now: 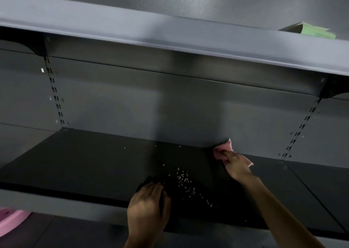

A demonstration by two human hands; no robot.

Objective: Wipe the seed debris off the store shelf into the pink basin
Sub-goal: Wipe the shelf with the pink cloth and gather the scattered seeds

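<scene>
A dark store shelf [85,164] carries a cluster of pale seeds [184,180] near its front middle, with a few stray ones further back. My right hand [237,165] reaches to the shelf's back wall and is shut on a pink cloth [222,149] pressed against the shelf. My left hand [149,208] rests at the shelf's front edge beside the seeds, gripping a dark object [151,181] that I cannot identify. The pink basin [11,222] shows only as a rim at the lower left, below the shelf.
A grey upper shelf [170,38] overhangs the work area, with a green-and-white package [311,31] on its right end. Slotted uprights [54,92] run down the back panel at left and right. Another shelf section continues to the right.
</scene>
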